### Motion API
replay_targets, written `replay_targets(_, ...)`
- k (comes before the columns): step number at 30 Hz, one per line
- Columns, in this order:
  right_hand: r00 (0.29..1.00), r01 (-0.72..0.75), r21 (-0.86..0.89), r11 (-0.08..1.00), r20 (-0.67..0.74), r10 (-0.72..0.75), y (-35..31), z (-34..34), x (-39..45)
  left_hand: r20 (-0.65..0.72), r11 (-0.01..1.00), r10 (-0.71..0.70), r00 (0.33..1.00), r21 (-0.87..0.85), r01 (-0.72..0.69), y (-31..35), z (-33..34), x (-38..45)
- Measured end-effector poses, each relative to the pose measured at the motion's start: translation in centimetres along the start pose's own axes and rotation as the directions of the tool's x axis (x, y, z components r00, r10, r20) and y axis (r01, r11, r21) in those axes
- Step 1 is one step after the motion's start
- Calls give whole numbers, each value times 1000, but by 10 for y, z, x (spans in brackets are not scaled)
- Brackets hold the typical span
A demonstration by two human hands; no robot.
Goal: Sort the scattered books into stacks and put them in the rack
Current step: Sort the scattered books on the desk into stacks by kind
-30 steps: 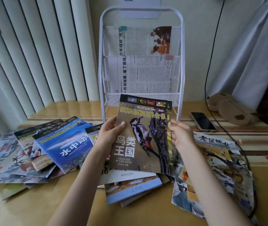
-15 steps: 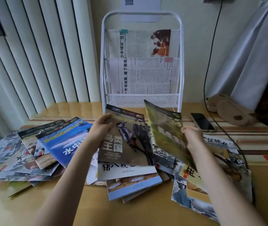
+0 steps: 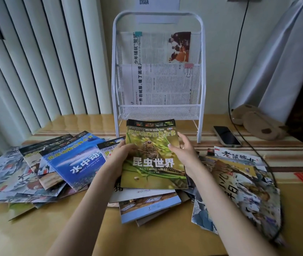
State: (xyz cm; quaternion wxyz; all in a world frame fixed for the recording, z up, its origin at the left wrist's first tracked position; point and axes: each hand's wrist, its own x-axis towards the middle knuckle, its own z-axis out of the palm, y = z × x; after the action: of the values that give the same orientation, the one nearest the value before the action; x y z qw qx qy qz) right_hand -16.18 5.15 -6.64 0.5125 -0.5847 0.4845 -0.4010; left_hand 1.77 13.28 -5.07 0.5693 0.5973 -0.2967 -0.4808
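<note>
I can't see the covers buried under the green insect book (image 3: 154, 159); only their edges poke out near me. The left hand (image 3: 118, 159) has a grip on its left edge, the right hand (image 3: 183, 154) holds its right edge. It sits mid-tabletop (image 3: 27, 235), just before the white rack (image 3: 158, 71), among scattered books (image 3: 76, 163).
</note>
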Motion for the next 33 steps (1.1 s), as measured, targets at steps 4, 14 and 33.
replay_targets(4, 986, -157, 40, 987, 69, 154, 4, 2, 3, 36, 955, 152, 988, 252, -157, 4, -4, -2)
replay_targets(14, 992, -53, -62, 997, 113, 60, -11, 42, 2, -603, 618, 231, 763, 697, 364, -21, -107, 0)
replay_targets(33, 991, -6, -77, 997, 133, 17, -15, 64, 1, -705, 905, 360, 611, 424, -44, 34, -165, -2)
